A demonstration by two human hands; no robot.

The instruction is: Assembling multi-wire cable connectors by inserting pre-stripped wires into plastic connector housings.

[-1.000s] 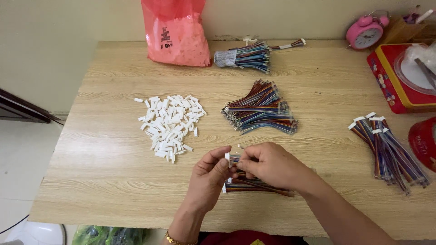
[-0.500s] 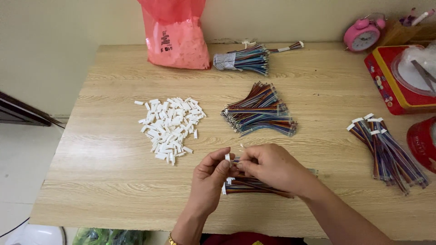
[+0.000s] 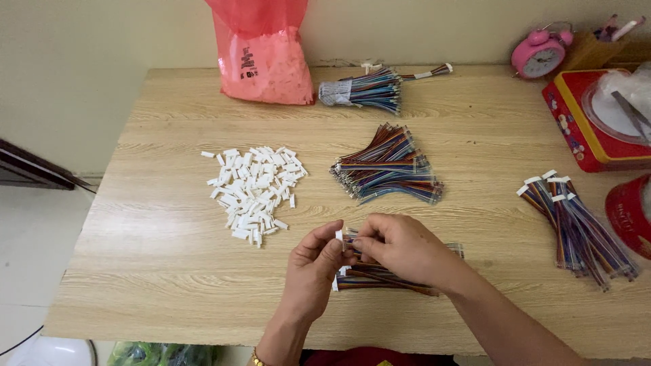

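1. over the last second almost nothing has shifted: the left hand [image 3: 313, 271] and the right hand [image 3: 400, 249] stay together at the near edge of the wooden table [image 3: 156, 257], with only small finger movement between the earlier views and this one.
2. the left hand's fingertips are pinched narrow on a small white connector [image 3: 338, 235]; the right hand's fingers are closed around the ends of a coloured wire strand [image 3: 350, 238] that meets that connector.
3. the lack of travel suggests a fine fitting step is in hand, not a reach for new parts.
4. just under the hands lies a small bundle of wires [image 3: 380, 276], touching the table.
5. the pile of white connectors [image 3: 254, 192] sits to the left, well apart; a loose wire heap [image 3: 386, 166] lies beyond the hands, and a bundle with white ends [image 3: 576, 224] to the right.
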